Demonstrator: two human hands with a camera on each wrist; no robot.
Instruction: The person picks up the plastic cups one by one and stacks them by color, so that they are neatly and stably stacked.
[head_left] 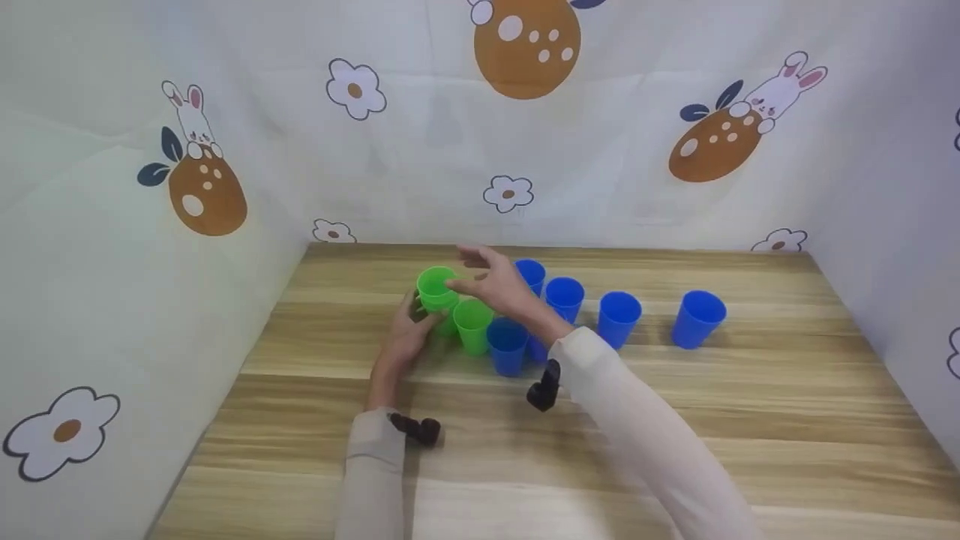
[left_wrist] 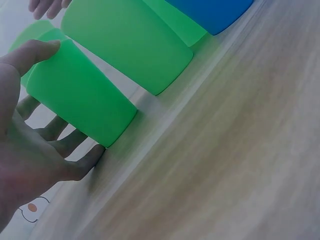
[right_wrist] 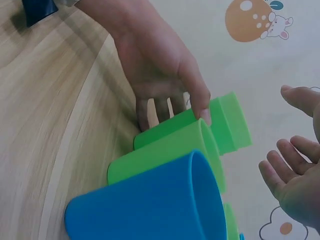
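Left hand (head_left: pixel 405 334) grips smooth tapered green plastic cup (head_left: pixel 437 291); wooden table (head_left: pixel 750 390).

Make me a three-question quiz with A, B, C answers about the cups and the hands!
1. Where does the lone blue cup stand?
A. far right of the row
B. inside a green cup
C. at the near table edge

2. How many blue cups show in the head view?
A. two
B. six
C. nine

3. What is the left hand doing?
A. lying flat on the table
B. holding a blue cup
C. holding the green stack

Answers:
1 A, it stands apart at the right end.
2 B, six blue cups can be counted.
3 C, its fingers and thumb wrap the stack, while the right hand hovers open above.
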